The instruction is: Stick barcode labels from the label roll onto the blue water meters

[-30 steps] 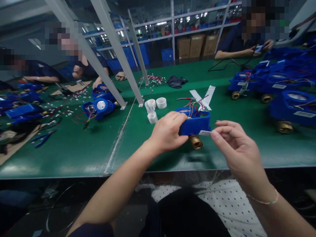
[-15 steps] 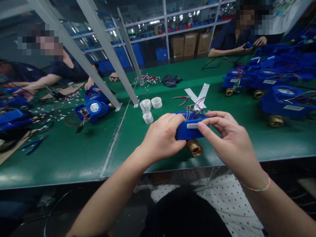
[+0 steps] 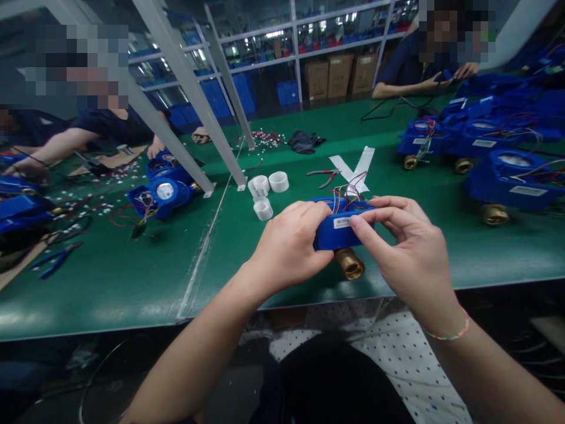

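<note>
A blue water meter (image 3: 326, 238) with a brass pipe fitting (image 3: 350, 264) stands near the front edge of the green table. My left hand (image 3: 289, 244) is closed around the meter's left side, thumb low on the front and fingers over the top. On the front face is a white barcode label (image 3: 342, 222), its right end covered by the thumb of my right hand (image 3: 404, 247). The right hand's fingers bend over the meter's right upper edge. Thin coloured wires (image 3: 348, 197) stick up from the open top.
Behind the meter lie white paper strips (image 3: 364, 162) and red-handled pliers (image 3: 324, 176). Rolls of clear tape (image 3: 263, 209) sit to the left, near grey metal posts (image 3: 225, 123). More blue meters (image 3: 514, 176) crowd the right side. Co-workers (image 3: 424, 76) sit across and at left.
My right thumb has shifted slightly left and up on the label, and the right wrist has moved a little left. The left hand keeps its hold on the meter.
</note>
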A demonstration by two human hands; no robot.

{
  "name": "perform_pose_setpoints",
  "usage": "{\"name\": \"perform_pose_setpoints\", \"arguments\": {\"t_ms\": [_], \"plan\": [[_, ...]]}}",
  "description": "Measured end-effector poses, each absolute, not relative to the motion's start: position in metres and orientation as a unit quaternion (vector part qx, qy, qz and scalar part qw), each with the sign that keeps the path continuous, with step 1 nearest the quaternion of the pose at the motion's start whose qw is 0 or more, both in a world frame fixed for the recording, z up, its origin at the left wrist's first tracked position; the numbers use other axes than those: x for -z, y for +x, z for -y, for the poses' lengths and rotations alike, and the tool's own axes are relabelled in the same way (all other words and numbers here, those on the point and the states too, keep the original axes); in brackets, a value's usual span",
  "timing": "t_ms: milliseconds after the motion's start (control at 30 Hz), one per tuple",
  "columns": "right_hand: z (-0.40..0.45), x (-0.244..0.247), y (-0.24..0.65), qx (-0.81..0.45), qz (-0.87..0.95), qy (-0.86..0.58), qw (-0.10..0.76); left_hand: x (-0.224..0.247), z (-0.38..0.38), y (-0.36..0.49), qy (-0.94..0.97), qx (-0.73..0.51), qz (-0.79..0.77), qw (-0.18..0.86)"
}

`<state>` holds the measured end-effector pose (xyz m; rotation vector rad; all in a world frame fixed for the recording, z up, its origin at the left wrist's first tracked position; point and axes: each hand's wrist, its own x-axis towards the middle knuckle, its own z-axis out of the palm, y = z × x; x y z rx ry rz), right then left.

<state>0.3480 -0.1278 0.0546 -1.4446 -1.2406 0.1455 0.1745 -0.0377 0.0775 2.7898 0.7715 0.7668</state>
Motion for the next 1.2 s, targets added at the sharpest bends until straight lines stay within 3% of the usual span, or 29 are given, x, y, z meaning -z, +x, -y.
{"name": "perform_pose_setpoints", "arguments": {"t_ms": [200, 500, 633, 733, 867, 1067, 1200], "plan": [[0.125, -0.051, 0.338, 0.022, 0.532, -0.632, 0.564, -0.075, 0.042, 0.175, 0.928, -0.256, -0.264, 0.059], [0.134, -0.022, 0.347, -0.183, 0.453, -0.518, 0.702, -0.054, 0.055, 0.166, 0.927, -0.287, -0.229, 0.076], [0.181, 0.011, 0.359, -0.178, 0.484, -0.541, 0.664, -0.025, 0.068, 0.159, 0.942, -0.307, -0.13, 0.042], [0.212, 0.033, 0.378, -0.101, 0.46, -0.605, 0.642, -0.005, 0.062, 0.163, 0.937, -0.34, -0.077, 0.035], [0.219, 0.035, 0.418, -0.037, 0.399, -0.658, 0.638, 0.005, 0.035, 0.198, 0.922, -0.382, -0.004, 0.064], [0.189, 0.026, 0.482, -0.247, 0.338, -0.659, 0.625, 0.014, -0.005, 0.291, 0.923, -0.371, 0.066, 0.076], [0.179, 0.027, 0.515, -0.252, 0.333, -0.658, 0.627, 0.014, -0.025, 0.338, 0.937, -0.334, 0.075, 0.065]]}}
